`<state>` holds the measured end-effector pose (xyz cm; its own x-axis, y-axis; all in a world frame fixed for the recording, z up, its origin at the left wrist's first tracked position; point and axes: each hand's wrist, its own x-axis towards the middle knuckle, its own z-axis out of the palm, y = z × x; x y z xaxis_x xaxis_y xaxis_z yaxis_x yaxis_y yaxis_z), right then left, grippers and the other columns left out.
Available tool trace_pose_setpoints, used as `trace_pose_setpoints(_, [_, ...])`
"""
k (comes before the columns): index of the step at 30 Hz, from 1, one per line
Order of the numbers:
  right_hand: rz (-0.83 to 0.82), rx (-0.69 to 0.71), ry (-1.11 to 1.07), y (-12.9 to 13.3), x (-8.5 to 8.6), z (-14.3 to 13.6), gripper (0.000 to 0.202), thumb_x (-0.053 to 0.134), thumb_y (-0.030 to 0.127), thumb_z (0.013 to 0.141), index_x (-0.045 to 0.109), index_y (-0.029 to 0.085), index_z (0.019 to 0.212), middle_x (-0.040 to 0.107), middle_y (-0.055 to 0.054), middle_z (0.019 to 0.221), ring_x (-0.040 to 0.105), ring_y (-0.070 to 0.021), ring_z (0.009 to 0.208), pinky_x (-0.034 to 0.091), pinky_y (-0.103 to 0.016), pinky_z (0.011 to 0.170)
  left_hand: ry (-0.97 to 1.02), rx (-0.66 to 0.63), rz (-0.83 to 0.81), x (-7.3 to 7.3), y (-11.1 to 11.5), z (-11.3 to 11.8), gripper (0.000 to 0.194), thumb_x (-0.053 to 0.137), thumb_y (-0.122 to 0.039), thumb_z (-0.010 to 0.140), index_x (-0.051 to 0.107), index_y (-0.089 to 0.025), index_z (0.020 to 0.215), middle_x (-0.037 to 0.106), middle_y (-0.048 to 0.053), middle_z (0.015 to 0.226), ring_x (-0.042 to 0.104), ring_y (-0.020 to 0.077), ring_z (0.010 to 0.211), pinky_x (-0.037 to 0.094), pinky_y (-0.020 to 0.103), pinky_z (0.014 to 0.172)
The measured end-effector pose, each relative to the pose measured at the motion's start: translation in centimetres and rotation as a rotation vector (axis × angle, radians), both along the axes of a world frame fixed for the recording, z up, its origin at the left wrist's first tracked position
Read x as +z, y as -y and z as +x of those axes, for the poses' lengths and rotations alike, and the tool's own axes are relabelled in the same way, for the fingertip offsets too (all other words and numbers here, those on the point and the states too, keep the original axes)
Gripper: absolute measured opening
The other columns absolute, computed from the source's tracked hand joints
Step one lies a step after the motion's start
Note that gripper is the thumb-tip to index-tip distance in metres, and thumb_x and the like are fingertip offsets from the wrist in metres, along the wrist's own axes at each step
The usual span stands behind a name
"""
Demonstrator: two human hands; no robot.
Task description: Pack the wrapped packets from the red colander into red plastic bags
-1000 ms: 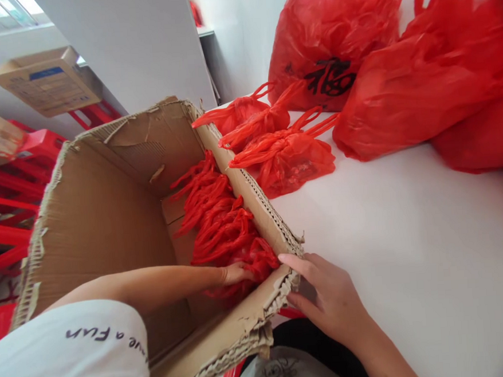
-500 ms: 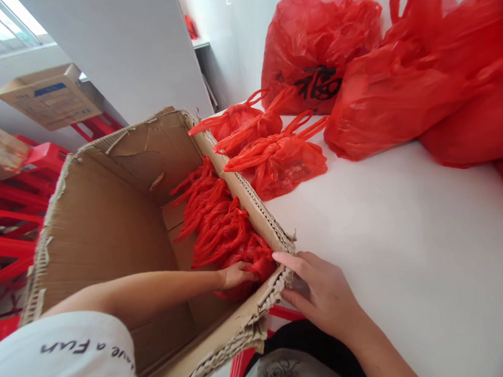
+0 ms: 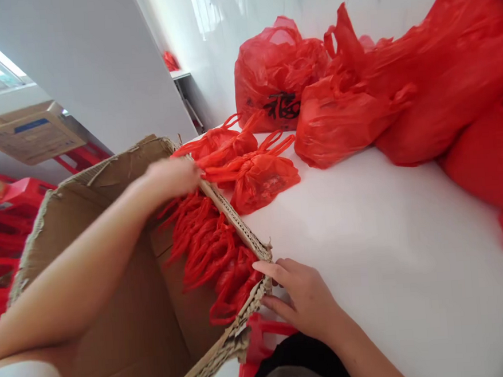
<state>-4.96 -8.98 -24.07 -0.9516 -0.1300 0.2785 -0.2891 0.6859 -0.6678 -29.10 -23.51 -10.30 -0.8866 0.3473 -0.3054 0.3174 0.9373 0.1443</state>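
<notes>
Bags (image 3: 266, 182) lie just right of the left hand (image 3: 173, 178), handles (image 3: 222, 172) toward its blurred grip, closure undeterminable; right hand (image 3: 306, 294), half curled, holds the corner of the box (image 3: 128, 335).

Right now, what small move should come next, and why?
Perhaps close the left hand on the handles of a small bag: they lie beside it across the edge of the box, though blur hides any grip, and the right hand holds the corner.
</notes>
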Motion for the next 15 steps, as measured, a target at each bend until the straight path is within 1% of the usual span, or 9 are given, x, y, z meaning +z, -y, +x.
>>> trace_pose_setpoints(1, [0.002, -0.002, -0.002, 0.0, 0.0, 0.0, 0.041, 0.058, 0.04, 0.089, 0.053, 0.026, 0.128, 0.062, -0.002, 0.085, 0.055, -0.0161, 0.073, 0.043, -0.027, 0.065, -0.168, 0.032, 0.003, 2.3, -0.4, -0.7, 0.048, 0.03, -0.04, 0.097, 0.054, -0.009, 0.124, 0.05, 0.013, 0.128, 0.048, 0.0286, 0.118, 0.035, 0.051, 0.103])
trace_pose_setpoints(2, [0.008, -0.005, -0.004, 0.0, 0.1, 0.0, 0.042, 0.058, 0.04, 0.089, 0.053, 0.026, 0.128, 0.062, -0.002, 0.085, 0.055, -0.016, 0.072, 0.043, -0.027, 0.065, -0.314, 0.04, 0.01, 3.7, -1.0, -1.0, 0.053, 0.023, -0.043, 0.097, 0.055, -0.011, 0.124, 0.052, 0.013, 0.125, 0.046, 0.0312, 0.119, 0.033, 0.053, 0.102])
trace_pose_setpoints(3, [0.015, -0.009, -0.005, 0.0, 0.1, 0.0, 0.042, 0.058, 0.041, 0.089, 0.053, 0.026, 0.127, 0.062, -0.002, 0.085, 0.055, -0.0159, 0.072, 0.042, -0.027, 0.065, -0.428, -0.002, 0.016, 4.3, -1.9, -0.9, 0.056, 0.02, -0.047, 0.096, 0.057, -0.014, 0.123, 0.055, 0.012, 0.12, 0.047, 0.0329, 0.117, 0.034, 0.054, 0.099])
trace_pose_setpoints(4, [0.021, -0.014, -0.005, 0.0, 0.1, 0.1, 0.042, 0.058, 0.042, 0.089, 0.053, 0.026, 0.127, 0.061, -0.002, 0.084, 0.054, -0.0159, 0.072, 0.042, -0.027, 0.065, -0.508, -0.095, 0.02, 4.1, -2.9, -0.7, 0.057, 0.023, -0.054, 0.094, 0.06, -0.018, 0.119, 0.059, 0.011, 0.113, 0.05, 0.0336, 0.113, 0.038, 0.053, 0.094])
trace_pose_setpoints(6, [0.028, -0.02, 0.002, 0.0, 0.1, 0.1, 0.042, 0.057, 0.043, 0.089, 0.053, 0.027, 0.128, 0.061, -0.002, 0.085, 0.055, -0.016, 0.073, 0.042, -0.027, 0.066, -0.568, -0.345, 0.001, 1.9, -5.3, 0.1, 0.057, 0.039, -0.067, 0.084, 0.066, -0.023, 0.108, 0.063, 0.009, 0.107, 0.055, 0.0321, 0.104, 0.044, 0.047, 0.086])
trace_pose_setpoints(7, [0.03, -0.021, 0.005, 0.1, 0.1, 0.2, 0.042, 0.057, 0.043, 0.089, 0.053, 0.028, 0.128, 0.061, -0.002, 0.085, 0.055, -0.0162, 0.074, 0.042, -0.028, 0.067, -0.571, -0.421, -0.018, 0.3, -6.4, 0.4, 0.056, 0.049, -0.068, 0.078, 0.068, -0.023, 0.104, 0.062, 0.01, 0.111, 0.053, 0.0332, 0.107, 0.043, 0.046, 0.086])
trace_pose_setpoints(10, [0.036, -0.023, 0.016, 0.1, 0.0, 0.2, 0.043, 0.056, 0.045, 0.089, 0.052, 0.029, 0.129, 0.061, -0.002, 0.086, 0.056, -0.0167, 0.076, 0.042, -0.028, 0.068, -0.609, -0.445, -0.053, -3.6, -8.9, 0.5, 0.048, 0.064, -0.055, 0.075, 0.069, -0.018, 0.105, 0.053, 0.015, 0.125, 0.043, 0.0375, 0.118, 0.036, 0.049, 0.094])
trace_pose_setpoints(12, [0.033, -0.022, 0.02, 0.0, 0.1, 0.2, 0.044, 0.056, 0.046, 0.089, 0.051, 0.03, 0.13, 0.061, -0.002, 0.087, 0.056, -0.0167, 0.076, 0.042, -0.028, 0.068, -0.625, -0.41, -0.044, -4.7, -9.5, 0.0, 0.044, 0.064, -0.048, 0.077, 0.069, -0.015, 0.104, 0.051, 0.019, 0.127, 0.04, 0.0401, 0.12, 0.033, 0.053, 0.095])
trace_pose_setpoints(15, [0.028, -0.02, 0.024, 0.0, 0.2, 0.3, 0.044, 0.057, 0.045, 0.089, 0.051, 0.03, 0.13, 0.062, -0.002, 0.088, 0.056, -0.0166, 0.076, 0.042, -0.028, 0.068, -0.573, -0.431, 0.004, -4.4, -9.6, -0.3, 0.038, 0.068, -0.046, 0.072, 0.071, -0.014, 0.094, 0.053, 0.019, 0.124, 0.042, 0.042, 0.119, 0.034, 0.056, 0.094])
